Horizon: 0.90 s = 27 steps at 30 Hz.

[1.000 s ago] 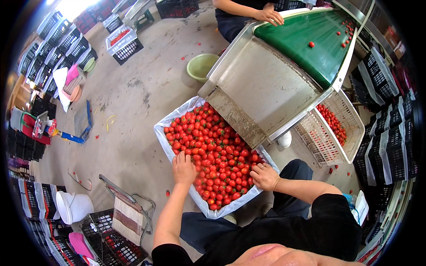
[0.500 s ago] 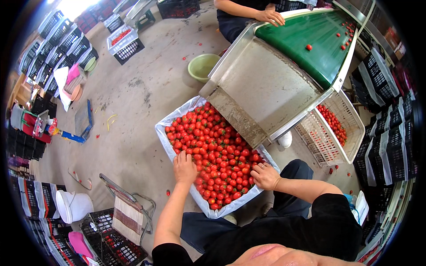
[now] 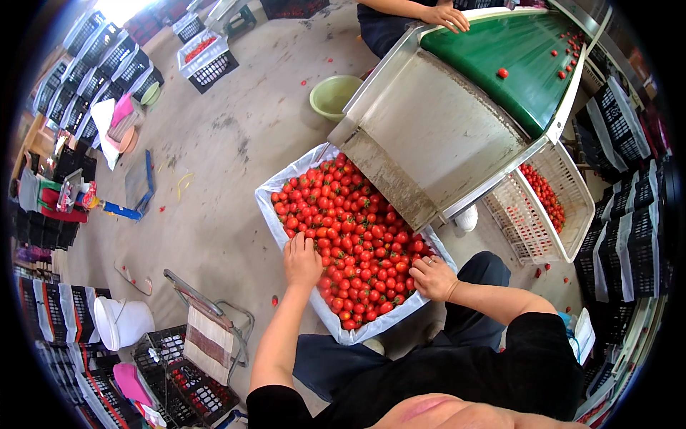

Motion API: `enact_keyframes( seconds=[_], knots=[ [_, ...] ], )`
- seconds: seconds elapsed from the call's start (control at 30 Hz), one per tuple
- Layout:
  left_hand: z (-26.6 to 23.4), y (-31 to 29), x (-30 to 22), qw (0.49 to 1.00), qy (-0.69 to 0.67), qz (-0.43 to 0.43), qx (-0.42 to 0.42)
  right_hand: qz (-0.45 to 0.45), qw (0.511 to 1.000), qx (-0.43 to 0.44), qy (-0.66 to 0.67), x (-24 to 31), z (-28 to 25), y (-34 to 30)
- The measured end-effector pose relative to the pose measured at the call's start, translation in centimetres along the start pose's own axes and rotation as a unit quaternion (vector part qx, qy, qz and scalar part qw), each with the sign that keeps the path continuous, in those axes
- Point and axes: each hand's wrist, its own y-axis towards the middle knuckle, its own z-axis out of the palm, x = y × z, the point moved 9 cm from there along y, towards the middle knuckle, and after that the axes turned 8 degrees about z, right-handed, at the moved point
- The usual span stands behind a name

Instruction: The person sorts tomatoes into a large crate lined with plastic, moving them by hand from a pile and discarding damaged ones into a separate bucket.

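A crate lined with pale plastic stands before me, heaped with small red cherry tomatoes, some with green stems. My left hand lies on the tomatoes along the crate's left side, fingers loosely spread. On the opposite side, my right hand rests at the edge of the heap, fingers apart and slightly bent, a ring on one of them. Neither hand visibly lifts a tomato; the fingertips are partly sunk among the fruit. A metal chute slopes down, its lower lip over the crate's far right corner.
Beyond the chute runs a green conveyor belt with scattered tomatoes; a co-worker's hand rests at its edge. A white basket of tomatoes stands right. Left are a folding chair, a white bucket and a green basin.
The whole view has shifted slightly, so the scene sits a little further right and higher. Both hands stay at the crate's two sides, with little visible movement over the tomatoes.
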Motion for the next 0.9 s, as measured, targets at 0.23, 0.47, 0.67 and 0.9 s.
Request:
enact_keyframes(
  seconds=[0.23, 0.47, 0.67, 0.9],
  knots=[
    [0.1, -0.07, 0.13, 1.0, 0.0, -0.001, 0.004, 0.0, 1.0, -0.003, 0.009, 0.13, -0.05, -0.05],
    [0.34, -0.06, 0.16, 1.0, 0.0, -0.002, 0.007, -0.01, 1.0, -0.007, 0.014, 0.23, -0.43, 0.02],
    [0.56, -0.34, 0.34, 1.0, -0.004, -0.003, 0.006, -0.015, 1.0, -0.012, 0.013, 0.28, -0.56, -0.03],
    [0.58, -0.4, 0.63, 1.0, -0.021, -0.011, -0.009, -0.018, 1.0, -0.02, 0.016, 0.36, -0.76, -0.01]
  ],
)
